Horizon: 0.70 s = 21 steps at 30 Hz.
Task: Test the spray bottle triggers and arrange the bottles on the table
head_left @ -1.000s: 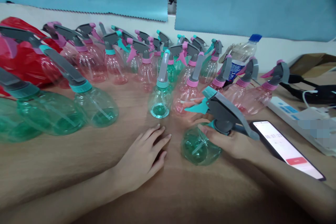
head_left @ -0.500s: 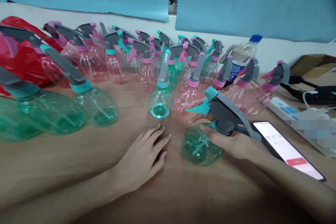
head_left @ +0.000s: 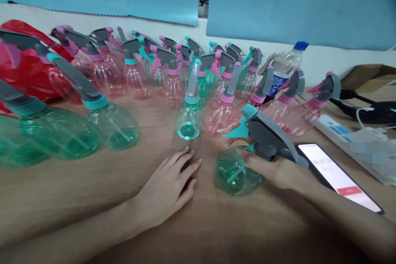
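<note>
My right hand (head_left: 272,169) is wrapped round the neck of a green spray bottle (head_left: 236,175) that stands on the wooden table (head_left: 93,181). The bottle's grey sprayer head (head_left: 267,134) has a teal trigger pointing left. My left hand (head_left: 168,185) lies flat on the table just left of this bottle, fingers stretched out and holding nothing. A little beyond both hands stands another green spray bottle (head_left: 189,119) with a grey sprayer.
Many pink and green spray bottles (head_left: 167,74) crowd the far half of the table. Large green bottles (head_left: 62,132) and a red bag (head_left: 21,66) are at left. A lit phone (head_left: 335,175), a white power strip (head_left: 355,140) and a water bottle (head_left: 286,64) are at right.
The sprayer head in my right hand has turned slightly, its trigger dipping a little. My left hand has not moved.
</note>
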Tool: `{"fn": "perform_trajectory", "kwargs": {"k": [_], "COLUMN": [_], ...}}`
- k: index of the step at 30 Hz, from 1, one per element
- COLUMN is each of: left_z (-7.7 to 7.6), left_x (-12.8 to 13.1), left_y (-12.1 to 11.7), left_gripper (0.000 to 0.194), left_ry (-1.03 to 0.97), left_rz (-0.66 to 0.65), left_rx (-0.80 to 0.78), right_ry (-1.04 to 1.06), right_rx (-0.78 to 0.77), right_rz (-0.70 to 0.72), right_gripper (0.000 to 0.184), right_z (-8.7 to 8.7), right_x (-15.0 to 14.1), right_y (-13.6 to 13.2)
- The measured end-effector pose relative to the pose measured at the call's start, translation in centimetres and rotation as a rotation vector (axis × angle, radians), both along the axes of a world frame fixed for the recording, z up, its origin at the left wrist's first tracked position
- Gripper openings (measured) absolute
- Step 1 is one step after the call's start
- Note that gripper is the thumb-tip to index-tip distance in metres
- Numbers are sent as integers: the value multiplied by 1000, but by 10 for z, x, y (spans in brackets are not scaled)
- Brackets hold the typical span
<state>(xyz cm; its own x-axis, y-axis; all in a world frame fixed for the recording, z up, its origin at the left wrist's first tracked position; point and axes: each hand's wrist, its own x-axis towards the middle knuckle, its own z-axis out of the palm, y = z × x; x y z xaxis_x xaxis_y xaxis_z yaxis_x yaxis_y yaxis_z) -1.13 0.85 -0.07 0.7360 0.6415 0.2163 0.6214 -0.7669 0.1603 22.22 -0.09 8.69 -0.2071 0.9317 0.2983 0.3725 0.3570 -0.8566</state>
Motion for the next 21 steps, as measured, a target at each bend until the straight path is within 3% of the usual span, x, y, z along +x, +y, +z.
{"fn": "perform_trajectory", "kwargs": {"k": [10,21], "left_z": [1,1], "left_x": [0,1], "left_y": [-1,0], "left_gripper": [39,39], "left_ry": [-7,-14], "left_rz": [-2,-4], "left_rx": [7,14], "right_ry": [-57,-13], "right_rx": [33,9], "right_rz": [-99,-117], "right_gripper": [23,17], "right_z": [4,7], "right_x": [-3,-4], "right_y": [-1,-2]}}
